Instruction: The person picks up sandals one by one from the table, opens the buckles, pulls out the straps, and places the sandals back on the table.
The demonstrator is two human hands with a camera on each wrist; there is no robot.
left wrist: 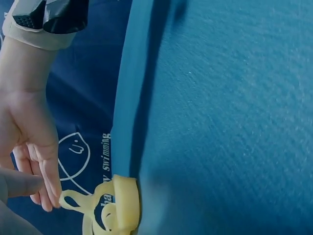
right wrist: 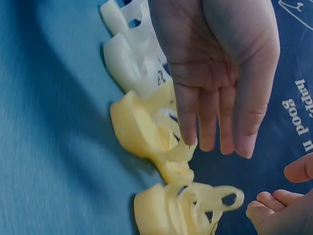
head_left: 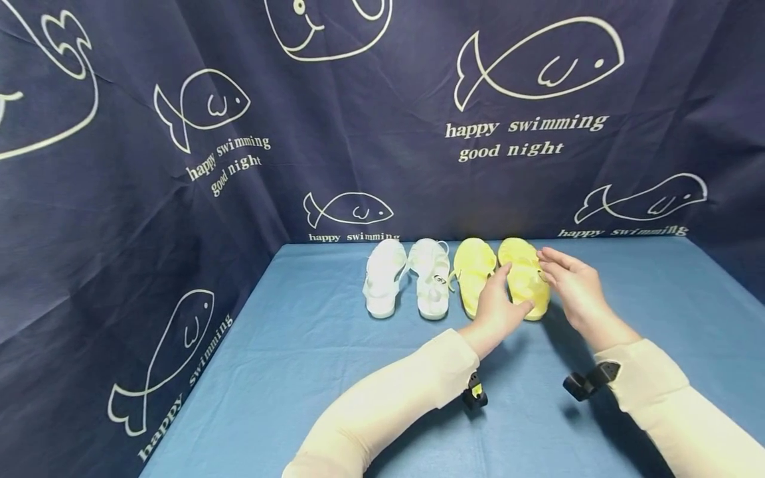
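Two yellow sandals with straps stand side by side, the left one and the right one. My left hand is at the right sandal's left side, its thumb and fingertips overlapping the sandal in the head view. On the other side, my right hand has its fingertips right at the sandal's outer edge, by the strap. In the right wrist view the left palm faces the camera with fingers extended, and nothing is gripped. The strap loop of the right sandal sticks up between the hands.
Left of the yellow pair stand two whitish sandals, one with a small dark mark on its strap. All stand at the back of a blue-covered table. Behind it hangs a dark blue cloth printed with fish and words.
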